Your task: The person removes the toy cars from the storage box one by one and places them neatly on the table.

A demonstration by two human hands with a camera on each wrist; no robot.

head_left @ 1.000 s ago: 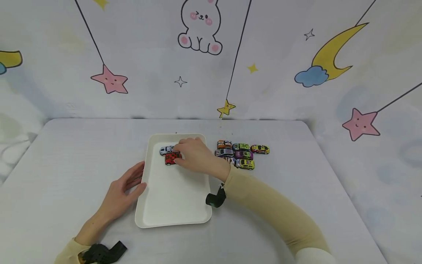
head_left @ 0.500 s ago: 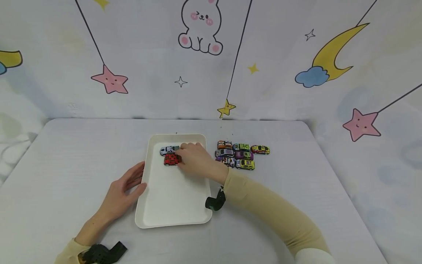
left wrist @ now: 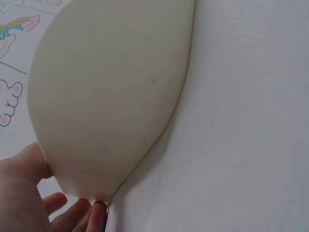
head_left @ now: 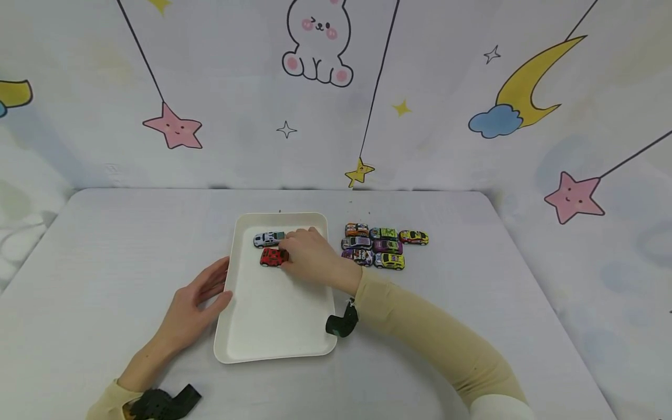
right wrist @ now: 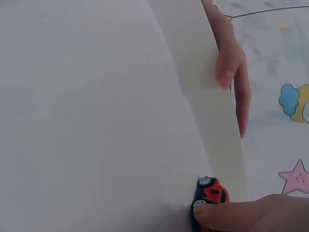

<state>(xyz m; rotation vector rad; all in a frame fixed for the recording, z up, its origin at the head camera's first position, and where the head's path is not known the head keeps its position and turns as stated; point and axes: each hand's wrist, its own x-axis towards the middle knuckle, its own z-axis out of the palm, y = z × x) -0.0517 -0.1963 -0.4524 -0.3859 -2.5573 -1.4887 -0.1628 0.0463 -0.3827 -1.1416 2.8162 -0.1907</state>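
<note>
A white tray (head_left: 273,326) lies on the table, tilted slightly in the head view. My left hand (head_left: 196,306) holds its left side, the thumb over the rim and the fingers along the outer wall. In the tray's upper part, my right hand (head_left: 312,254) pinches a red toy car with black spots (head_left: 272,257). The right wrist view shows the thumb (right wrist: 227,215) pressed against that car's wheel side. Just beyond it sits a white toy car (head_left: 266,239), its right end close to my right fingers. Fingertips of the right hand are hidden in the head view.
Right of the tray, several toy cars stand in a tight cluster, among them a purple one (head_left: 388,247), an orange one (head_left: 356,229) and a yellow-green one (head_left: 389,261). A red-and-yellow car (head_left: 413,237) is at the cluster's far right. Behind the table rises a patterned backdrop (head_left: 231,76).
The red car has shifted slightly toward me, widening its gap from the white car. My right hand has drawn back a little, uncovering more of the white car. The left hand stays put.
</note>
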